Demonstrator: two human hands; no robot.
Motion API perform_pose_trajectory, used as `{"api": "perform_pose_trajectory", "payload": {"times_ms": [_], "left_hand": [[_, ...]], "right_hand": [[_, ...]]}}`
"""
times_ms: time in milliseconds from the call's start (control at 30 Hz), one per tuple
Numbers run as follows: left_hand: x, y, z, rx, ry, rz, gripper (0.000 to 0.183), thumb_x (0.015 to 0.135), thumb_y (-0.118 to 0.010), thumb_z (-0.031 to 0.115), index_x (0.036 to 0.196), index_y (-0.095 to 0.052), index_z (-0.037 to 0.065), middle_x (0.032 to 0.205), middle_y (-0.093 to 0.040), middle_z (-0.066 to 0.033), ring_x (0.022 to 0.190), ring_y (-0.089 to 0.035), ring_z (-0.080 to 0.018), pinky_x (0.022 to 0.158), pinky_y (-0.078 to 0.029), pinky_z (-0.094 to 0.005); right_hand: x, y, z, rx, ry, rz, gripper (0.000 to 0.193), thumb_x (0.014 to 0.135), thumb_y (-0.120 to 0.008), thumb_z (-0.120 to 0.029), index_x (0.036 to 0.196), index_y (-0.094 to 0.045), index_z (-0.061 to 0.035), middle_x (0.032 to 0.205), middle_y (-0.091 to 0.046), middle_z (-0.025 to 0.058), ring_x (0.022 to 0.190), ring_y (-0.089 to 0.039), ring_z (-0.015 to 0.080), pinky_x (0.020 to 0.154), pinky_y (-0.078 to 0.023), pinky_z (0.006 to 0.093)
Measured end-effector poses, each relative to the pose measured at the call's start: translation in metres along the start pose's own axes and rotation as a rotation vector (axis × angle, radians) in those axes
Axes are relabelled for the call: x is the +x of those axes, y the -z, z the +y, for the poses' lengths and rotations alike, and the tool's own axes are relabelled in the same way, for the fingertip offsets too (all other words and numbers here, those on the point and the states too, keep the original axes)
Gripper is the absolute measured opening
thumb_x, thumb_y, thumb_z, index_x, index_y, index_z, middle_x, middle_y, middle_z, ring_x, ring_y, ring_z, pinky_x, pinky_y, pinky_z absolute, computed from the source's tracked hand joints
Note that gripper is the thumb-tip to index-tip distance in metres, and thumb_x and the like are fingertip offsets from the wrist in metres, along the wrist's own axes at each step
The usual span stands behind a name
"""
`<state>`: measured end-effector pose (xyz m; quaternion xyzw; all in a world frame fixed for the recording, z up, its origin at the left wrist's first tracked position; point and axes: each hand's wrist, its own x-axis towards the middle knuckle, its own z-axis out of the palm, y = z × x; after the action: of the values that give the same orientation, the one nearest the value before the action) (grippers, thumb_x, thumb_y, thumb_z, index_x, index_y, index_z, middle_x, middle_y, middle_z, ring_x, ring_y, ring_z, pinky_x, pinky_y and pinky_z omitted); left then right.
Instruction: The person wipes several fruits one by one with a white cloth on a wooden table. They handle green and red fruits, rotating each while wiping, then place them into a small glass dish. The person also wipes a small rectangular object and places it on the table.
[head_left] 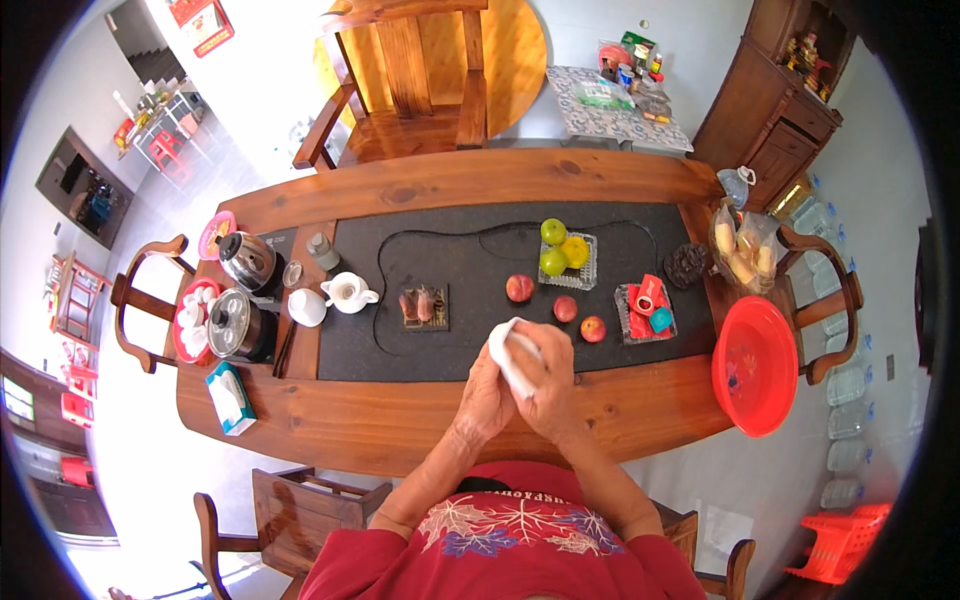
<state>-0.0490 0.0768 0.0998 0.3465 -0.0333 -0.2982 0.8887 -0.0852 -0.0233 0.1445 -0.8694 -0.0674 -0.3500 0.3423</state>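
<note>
Left hand (487, 392) and right hand (545, 385) clasping white cup (508, 352), peaches (566, 308) near, wooden table (400, 420)

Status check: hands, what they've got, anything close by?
Both hands clasped on white cloth. Over table's near edge. Three red fruits just beyond, untouched.

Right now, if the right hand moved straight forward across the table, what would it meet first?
Probably the red apple lying just beyond the right hand, which, with the left hand, holds a white cloth. Depth is hard to judge, so it might pass beside it.
</note>
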Motion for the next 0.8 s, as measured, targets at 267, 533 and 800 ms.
{"api": "perform_pose_trajectory", "payload": {"times_ms": [267, 533, 800], "left_hand": [[0.003, 0.001, 0.001, -0.204, -0.01, -0.013, 0.023, 0.099, -0.044, 0.025, 0.11, -0.05, 0.007, 0.096, -0.056, -0.0024, 0.09, -0.055, -0.014, 0.086, -0.048, -0.0338], [0.01, -0.001, 0.01, -0.206, 0.118, 0.155, 0.047, 0.1, -0.029, 0.04, 0.13, -0.045, 0.008, 0.111, -0.057, -0.0077, 0.101, -0.056, -0.019, 0.092, -0.046, -0.0345], [0.007, 0.0, 0.007, -0.213, 0.126, -0.005, 0.044, 0.1, -0.032, 0.033, 0.133, -0.04, 0.006, 0.123, -0.054, -0.008, 0.113, -0.052, -0.0204, 0.098, -0.041, -0.0385]], "right_hand": [[0.005, 0.004, 0.029, 0.899, -0.844, -0.116, 0.033, 0.091, -0.057, -0.02, 0.112, -0.055, 0.0047, 0.1, -0.063, 0.0108, 0.094, -0.057, 0.0143, 0.082, -0.046, 0.0284], [-0.028, -0.01, 0.011, 0.117, -0.052, -0.068, 0.036, 0.077, -0.063, -0.009, 0.112, -0.061, -0.0027, 0.123, -0.05, 0.0124, 0.104, -0.048, 0.0331, 0.091, -0.039, 0.0411], [0.0, -0.007, 0.017, 0.444, -0.345, 0.005, 0.025, 0.082, -0.059, -0.005, 0.106, -0.062, 0.0008, 0.111, -0.057, 0.0131, 0.098, -0.051, 0.0305, 0.086, -0.042, 0.0381]]}}
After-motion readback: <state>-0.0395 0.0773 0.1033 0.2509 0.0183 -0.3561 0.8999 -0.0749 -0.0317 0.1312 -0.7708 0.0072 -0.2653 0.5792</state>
